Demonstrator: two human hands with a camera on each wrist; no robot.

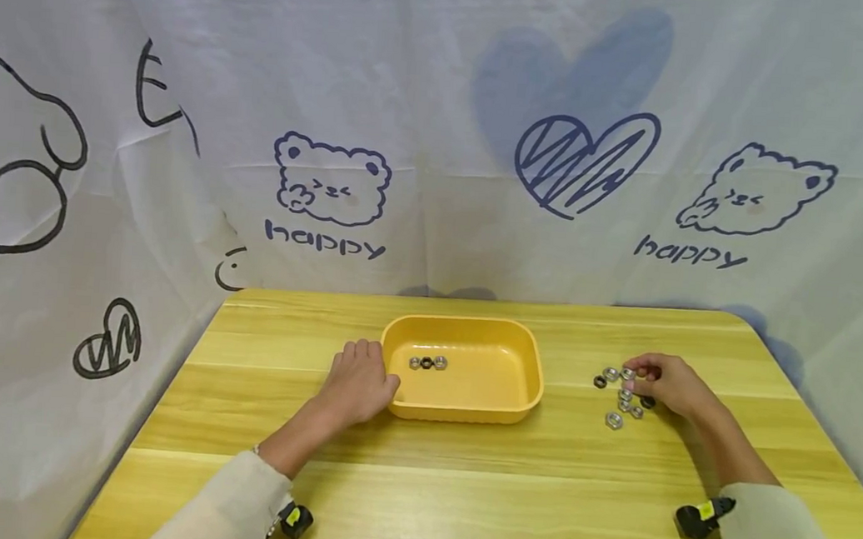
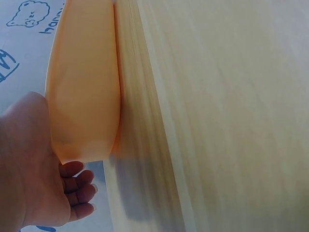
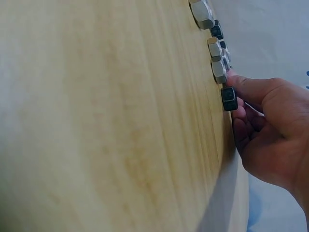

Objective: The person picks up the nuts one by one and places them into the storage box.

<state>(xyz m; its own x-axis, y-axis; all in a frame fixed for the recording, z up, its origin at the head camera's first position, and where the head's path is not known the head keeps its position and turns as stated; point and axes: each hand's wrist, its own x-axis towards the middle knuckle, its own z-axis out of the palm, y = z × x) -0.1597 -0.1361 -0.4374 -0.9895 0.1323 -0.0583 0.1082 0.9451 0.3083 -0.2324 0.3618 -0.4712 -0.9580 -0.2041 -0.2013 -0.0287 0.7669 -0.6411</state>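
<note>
My left hand [image 1: 360, 381] grips the left end of a yellow plastic tray [image 1: 459, 413], thumb over the rim and fingers curled at the outer wall. In the left wrist view the tray's orange-looking side [image 2: 84, 87] stands beside that hand. Inside it, a black hex nut [image 1: 427, 363] lies in a row between two silver ones. To the right, my right hand [image 1: 673, 385] pinches a silver hex nut [image 1: 628, 373] between thumb and fingers. Its fingertips are hidden behind other nuts in the right wrist view, where a black nut [image 3: 229, 98] sits closest to the hand.
Several loose silver and black nuts lie around the right hand, with a silver nut [image 1: 614, 420] nearest the front and a black nut [image 1: 600, 381] at the left. The wooden table [image 1: 476, 498] backs onto a white printed cloth [image 1: 448, 246].
</note>
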